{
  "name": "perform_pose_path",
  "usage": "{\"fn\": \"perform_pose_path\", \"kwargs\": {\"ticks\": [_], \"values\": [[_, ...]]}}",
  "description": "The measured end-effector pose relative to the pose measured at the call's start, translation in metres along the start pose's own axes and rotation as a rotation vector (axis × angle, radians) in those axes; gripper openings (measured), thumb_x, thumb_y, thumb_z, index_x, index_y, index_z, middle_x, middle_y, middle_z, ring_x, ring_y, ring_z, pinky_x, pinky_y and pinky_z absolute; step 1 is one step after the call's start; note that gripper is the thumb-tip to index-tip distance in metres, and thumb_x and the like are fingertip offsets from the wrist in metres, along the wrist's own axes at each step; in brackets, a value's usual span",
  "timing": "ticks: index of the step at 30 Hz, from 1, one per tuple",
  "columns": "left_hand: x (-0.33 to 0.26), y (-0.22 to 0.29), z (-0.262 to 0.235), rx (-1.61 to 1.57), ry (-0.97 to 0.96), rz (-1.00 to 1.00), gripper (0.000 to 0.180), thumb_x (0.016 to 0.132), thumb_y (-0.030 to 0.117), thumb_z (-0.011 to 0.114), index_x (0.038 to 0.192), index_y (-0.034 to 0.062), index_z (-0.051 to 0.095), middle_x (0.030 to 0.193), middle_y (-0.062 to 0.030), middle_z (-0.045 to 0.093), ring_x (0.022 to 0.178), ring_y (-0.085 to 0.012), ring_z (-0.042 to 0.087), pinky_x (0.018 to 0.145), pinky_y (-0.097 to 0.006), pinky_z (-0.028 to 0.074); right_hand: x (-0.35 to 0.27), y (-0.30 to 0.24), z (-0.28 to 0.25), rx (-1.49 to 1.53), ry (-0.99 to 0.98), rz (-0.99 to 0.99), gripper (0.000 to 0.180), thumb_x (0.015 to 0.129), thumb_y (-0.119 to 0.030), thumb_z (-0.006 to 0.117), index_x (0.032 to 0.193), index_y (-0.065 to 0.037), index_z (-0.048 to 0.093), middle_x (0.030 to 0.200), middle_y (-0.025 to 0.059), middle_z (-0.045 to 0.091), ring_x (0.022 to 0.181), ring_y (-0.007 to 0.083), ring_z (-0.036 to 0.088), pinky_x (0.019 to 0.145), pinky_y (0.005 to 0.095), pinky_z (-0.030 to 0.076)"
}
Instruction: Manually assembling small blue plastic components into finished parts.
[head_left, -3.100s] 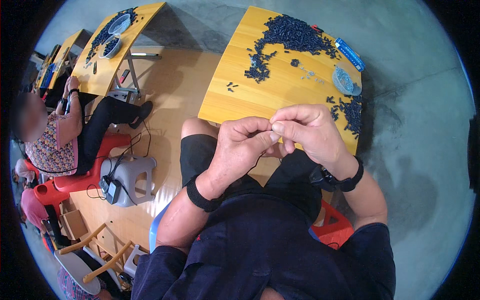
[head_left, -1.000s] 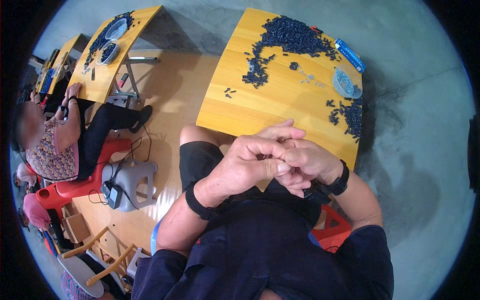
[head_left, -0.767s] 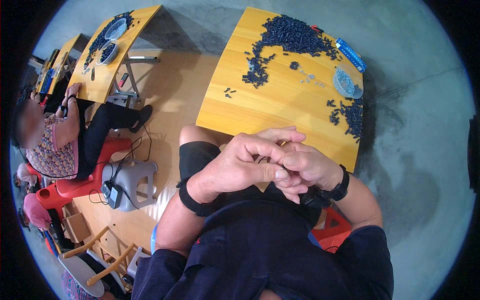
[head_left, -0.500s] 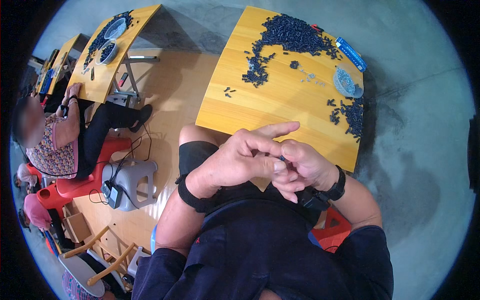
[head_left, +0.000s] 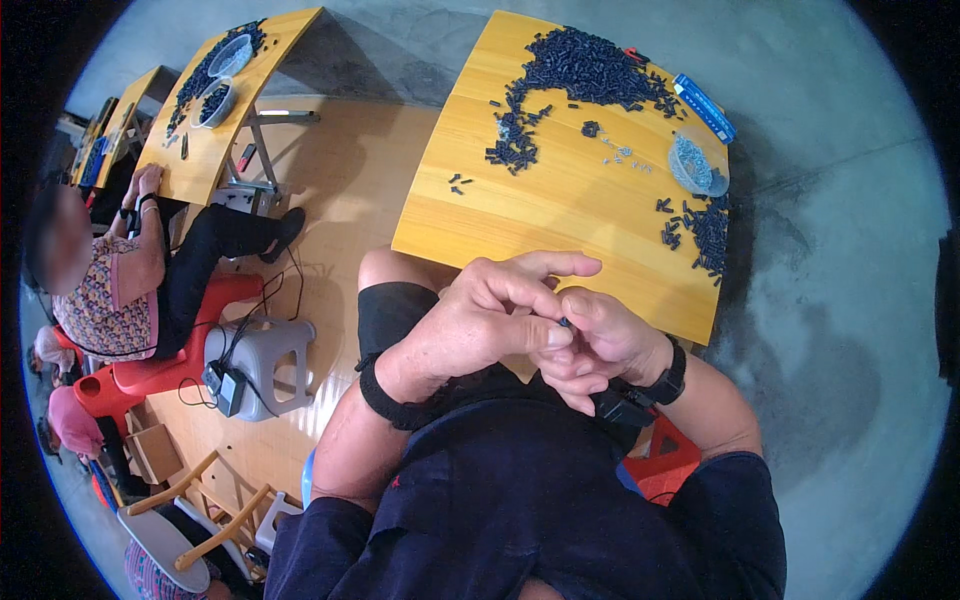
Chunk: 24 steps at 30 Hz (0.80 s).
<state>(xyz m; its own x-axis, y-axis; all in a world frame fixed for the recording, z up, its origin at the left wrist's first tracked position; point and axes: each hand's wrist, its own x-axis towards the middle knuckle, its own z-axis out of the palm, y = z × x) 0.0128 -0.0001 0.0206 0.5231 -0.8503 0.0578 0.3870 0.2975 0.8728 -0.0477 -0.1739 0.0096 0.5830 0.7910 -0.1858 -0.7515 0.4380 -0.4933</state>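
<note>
My left hand (head_left: 485,312) and my right hand (head_left: 615,338) meet over my lap, just in front of the table's near edge. Between the fingertips a small dark piece (head_left: 565,322) shows; most of it is hidden. The left thumb and fingers pinch toward it, with one finger stretched out above. Curled around it from the other side are the right thumb and fingers. On the yellow wooden table (head_left: 560,225) lies a large heap of small black tube-like pieces (head_left: 585,68), and a smaller pile of black pieces (head_left: 708,238) is at the right edge.
A clear plastic tub (head_left: 692,165) of small light parts stands at the table's right, by a blue box (head_left: 704,108). Loose silvery bits (head_left: 622,152) lie mid-table. To the left, a seated person (head_left: 110,270) works at another table (head_left: 215,140); a grey stool (head_left: 270,365) with cables stands nearby.
My hands have shifted slightly, and the dark piece shows a little more between the fingertips. The piles on the table look unchanged.
</note>
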Motion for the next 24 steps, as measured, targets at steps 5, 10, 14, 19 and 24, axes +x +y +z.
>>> {"fn": "perform_pose_path", "kwargs": {"ticks": [5,10,14,19,24], "values": [[0.0010,0.0034,0.0076,0.019,0.057,-0.015,0.014,0.077,0.000,0.068,0.091,-0.0002,0.070,0.126,-0.0224,0.052,0.121,-0.0274,0.048,0.099,-0.038,0.038,-0.0036,-0.0053,0.0009,-0.041,0.032,-0.001,0.056,0.089,-0.060,0.042,0.070,-0.007,0.044,0.049,0.0002,0.037,0.034,0.0132,0.046,0.036,0.0337,0.051],[0.0012,-0.0003,0.0051,0.279,0.144,0.065,0.013,0.076,-0.001,0.068,0.088,0.0024,0.071,0.126,-0.0161,0.054,0.127,-0.0289,0.040,0.105,-0.042,0.031,-0.0048,-0.0072,0.0080,-0.058,0.155,-0.029,0.054,0.091,-0.057,0.042,0.069,-0.007,0.042,0.050,-0.0011,0.036,0.035,0.0122,0.046,0.037,0.0331,0.051],[0.0013,-0.0009,0.0079,0.298,0.188,0.047,0.013,0.075,-0.001,0.069,0.087,0.0034,0.071,0.126,-0.0139,0.055,0.130,-0.0292,0.037,0.106,-0.043,0.029,-0.0055,-0.0068,0.0086,-0.011,0.218,-0.049,0.052,0.092,-0.053,0.043,0.068,-0.008,0.041,0.051,-0.0017,0.035,0.035,0.0112,0.046,0.038,0.0333,0.052],[0.0031,0.0011,0.0052,0.282,0.111,0.026,0.013,0.075,0.001,0.069,0.088,0.0038,0.072,0.127,-0.0149,0.054,0.132,-0.0298,0.034,0.106,-0.043,0.027,-0.0073,-0.0051,0.0060,0.011,0.191,-0.028,0.051,0.092,-0.052,0.043,0.068,-0.008,0.041,0.051,-0.0019,0.035,0.036,0.0113,0.046,0.038,0.0345,0.052],[0.0051,0.0036,0.0043,0.278,0.098,0.015,0.012,0.076,0.001,0.068,0.087,0.0028,0.072,0.128,-0.0153,0.053,0.132,-0.0299,0.033,0.107,-0.043,0.027,-0.0045,-0.0024,0.0029,0.087,0.157,-0.025,0.046,0.093,-0.047,0.043,0.067,-0.010,0.039,0.051,-0.0020,0.032,0.035,0.0113,0.044,0.038,0.0374,0.052]]}}
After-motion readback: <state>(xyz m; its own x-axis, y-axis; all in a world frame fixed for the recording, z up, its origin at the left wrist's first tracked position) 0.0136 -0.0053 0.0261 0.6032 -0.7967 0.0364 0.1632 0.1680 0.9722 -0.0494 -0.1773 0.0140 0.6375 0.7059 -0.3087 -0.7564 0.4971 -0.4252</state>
